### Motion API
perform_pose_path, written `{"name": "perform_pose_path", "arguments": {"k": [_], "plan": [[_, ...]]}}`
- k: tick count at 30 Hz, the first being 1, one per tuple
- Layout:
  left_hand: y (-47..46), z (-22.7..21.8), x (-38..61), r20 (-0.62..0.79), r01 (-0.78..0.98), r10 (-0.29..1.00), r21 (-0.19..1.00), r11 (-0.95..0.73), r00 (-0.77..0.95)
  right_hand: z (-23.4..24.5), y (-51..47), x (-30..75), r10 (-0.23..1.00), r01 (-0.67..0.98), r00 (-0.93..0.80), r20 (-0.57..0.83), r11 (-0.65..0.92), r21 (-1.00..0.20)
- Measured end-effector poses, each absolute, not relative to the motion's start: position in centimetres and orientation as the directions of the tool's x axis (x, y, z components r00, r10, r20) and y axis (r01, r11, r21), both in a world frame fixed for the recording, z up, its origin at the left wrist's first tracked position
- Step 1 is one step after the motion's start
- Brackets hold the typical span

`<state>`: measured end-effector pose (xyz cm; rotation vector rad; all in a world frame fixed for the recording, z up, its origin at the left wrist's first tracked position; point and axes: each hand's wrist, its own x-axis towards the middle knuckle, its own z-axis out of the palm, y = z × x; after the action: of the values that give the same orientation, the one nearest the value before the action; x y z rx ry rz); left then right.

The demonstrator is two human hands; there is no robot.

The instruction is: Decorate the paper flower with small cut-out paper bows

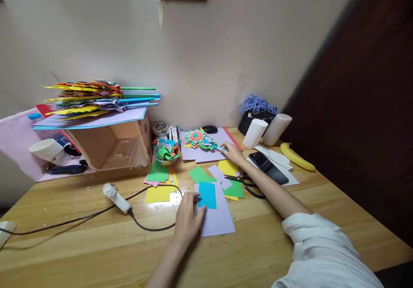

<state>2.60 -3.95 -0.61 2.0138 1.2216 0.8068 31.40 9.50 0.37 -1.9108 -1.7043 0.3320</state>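
The right hand (232, 153) is extending over the far part of the wooden table (97, 253); its thumb and fingertips are pinching together on a blue stem (215, 146); 2 layered paper flowers (195, 136) are lying beside the stem, on lavender backing sheets (190, 153) near the wall. The left hand (187, 218) is resting at the left edge of a blue paper rectangle (207, 195), thumb and fingers standing apart; the rectangle is lying flat on a lavender sheet (216, 224). From where I am standing, black scissors (241, 178) are lying just beside the right forearm, blades pointing left; a phone (269, 167) is resting on white paper to the right, a banana (297, 157) lying near it. A bowl (166, 163) is holding green scraps; a pile of paper flowers (90, 100) is topping a cardboard box (93, 148), stems pointing right.
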Motion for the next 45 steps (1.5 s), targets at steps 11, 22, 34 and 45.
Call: {"name": "perform_pose_path", "arguments": {"k": [11, 22, 34, 45], "plan": [[-3.7, -0.9, 3.1, 0.215, 0.613, 0.905, 0.676, -0.410, 0.368, 2.6, 2.9, 33.3, 0.995, 0.907, -0.031, 0.090, 0.066, -0.415], [-1.9, -0.8, 6.3, -0.042, 0.746, 0.980, 0.656, -0.118, 0.192, 1.1, -5.2, 34.0, 1.000, 0.952, -0.001, -0.028, -0.008, -0.307], [-1.8, 2.2, 6.2, 0.080, 0.446, 0.972, 0.878, -0.174, 0.222, 1.4, -6.1, 32.7, 0.992, 0.746, 0.007, 0.126, 0.079, -0.661], [-1.8, 3.3, 4.6, 0.115, 0.648, 0.934, 0.691, -0.320, 0.338, 2.2, -4.9, 28.3, 0.994, 0.232, -0.028, -0.101, -0.092, -0.968]]}}
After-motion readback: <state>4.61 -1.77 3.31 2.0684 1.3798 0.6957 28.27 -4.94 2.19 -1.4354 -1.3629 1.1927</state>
